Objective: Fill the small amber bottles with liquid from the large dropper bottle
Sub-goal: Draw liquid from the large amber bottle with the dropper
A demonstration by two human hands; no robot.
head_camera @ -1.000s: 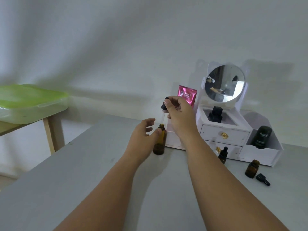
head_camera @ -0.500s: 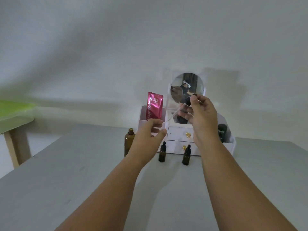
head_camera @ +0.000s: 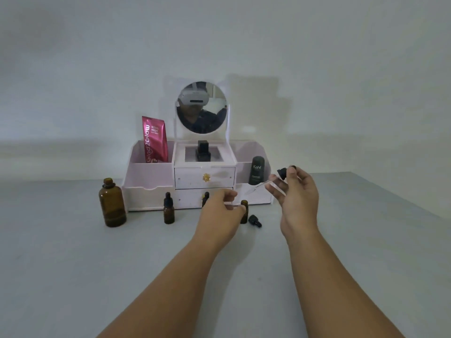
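Right hand (head_camera: 296, 191): raised above the desk, grip closed on the dropper (head_camera: 280, 175); fingers pinch its black cap, and the clear glass pipette angles down and to the left, its tip in the air in front of the organiser.
Left hand (head_camera: 220, 207): low over the desk, thumb and fingers curled in a partly closed grip against the open small amber bottle (head_camera: 244, 212); the hand covers much of the bottle, so firm hold cannot be confirmed.
Large dropper bottle (head_camera: 112, 203): amber, upright, uncapped, at the left end of the row, just beside the organiser's left corner, well apart from both hands.
Capped small bottle (head_camera: 169, 208): amber, black dropper cap fitted, upright in front of the lower drawer.
Second capped small bottle (head_camera: 205, 197): mostly hidden behind the left hand; only its black top shows.
Loose black cap (head_camera: 255, 220): lying on its side on the desk, just right of the open small bottle.
Organiser (head_camera: 148, 176): white, two drawers with gold knobs, round mirror on top, set against the wall.
Red sachet (head_camera: 154, 140): upright in the left compartment; print reads "Glad2Glow", smaller text too blurred to read.
Dark tube (head_camera: 256, 170): upright in the right compartment; label reads "Kahf".
Desk (head_camera: 73, 264): grey, plain surface.
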